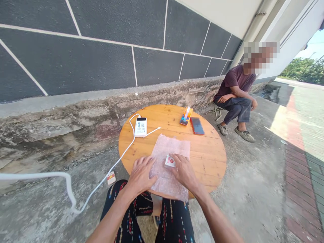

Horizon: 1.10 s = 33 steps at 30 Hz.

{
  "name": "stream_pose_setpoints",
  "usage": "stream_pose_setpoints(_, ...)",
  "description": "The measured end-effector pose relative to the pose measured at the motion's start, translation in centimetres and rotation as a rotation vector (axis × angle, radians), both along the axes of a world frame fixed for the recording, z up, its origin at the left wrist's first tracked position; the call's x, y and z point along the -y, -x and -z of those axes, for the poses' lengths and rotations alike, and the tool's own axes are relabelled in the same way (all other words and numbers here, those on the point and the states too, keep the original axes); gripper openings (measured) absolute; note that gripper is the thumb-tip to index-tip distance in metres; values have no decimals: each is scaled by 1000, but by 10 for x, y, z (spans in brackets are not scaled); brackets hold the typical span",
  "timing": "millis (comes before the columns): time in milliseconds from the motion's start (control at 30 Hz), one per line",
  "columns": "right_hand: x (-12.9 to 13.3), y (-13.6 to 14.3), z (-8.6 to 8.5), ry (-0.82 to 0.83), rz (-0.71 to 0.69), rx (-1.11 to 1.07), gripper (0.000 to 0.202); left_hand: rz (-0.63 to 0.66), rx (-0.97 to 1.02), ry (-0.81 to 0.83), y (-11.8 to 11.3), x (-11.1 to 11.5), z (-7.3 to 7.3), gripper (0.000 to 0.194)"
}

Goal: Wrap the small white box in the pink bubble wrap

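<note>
A pinkish sheet of bubble wrap [174, 145] lies flat near the front edge of the round wooden table [210, 158]. On it rests a small white box with red print [169, 161]. The fingers of my right hand [184, 169] touch the box at its right side; whether they grip it is hard to tell. My left hand [142, 173] is spread over the left edge of the wrap, thumb apart from the fingers, holding nothing.
A white power bank [140, 127] with a white cable stands at the back left. An orange-blue box [186, 116] and a dark phone [197, 126] lie at the back right. A person [236, 91] sits beyond the table. A small packet [111, 178] is on the ground.
</note>
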State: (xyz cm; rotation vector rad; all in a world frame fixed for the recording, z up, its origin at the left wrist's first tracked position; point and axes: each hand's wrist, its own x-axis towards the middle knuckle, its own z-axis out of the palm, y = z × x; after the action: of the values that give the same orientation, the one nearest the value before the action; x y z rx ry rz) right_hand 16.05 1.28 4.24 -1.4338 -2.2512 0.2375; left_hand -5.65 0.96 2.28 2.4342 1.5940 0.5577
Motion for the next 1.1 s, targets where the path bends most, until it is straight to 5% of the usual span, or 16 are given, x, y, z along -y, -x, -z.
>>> stream_pose_setpoints(333,-6,-123,25,-93,452,-40,47,-65,-27,-20,-5,3,3,55)
stream_pose_setpoints(467,11,-98,23,-219,445,7,43,-95,-50,-42,-12,0,4,55)
stream_pose_setpoints(667,26,-32,20,-10,152,131,37,-86,-73,-78,-21,-15,6,56)
stream_pose_setpoints(933,31,-38,35,-56,183,125,36,-63,-22,-119,-17,-18,20,57)
stream_pose_setpoints(1100,22,-33,27,-70,238,112,31,-45,-14,-84,-16,-18,12,58)
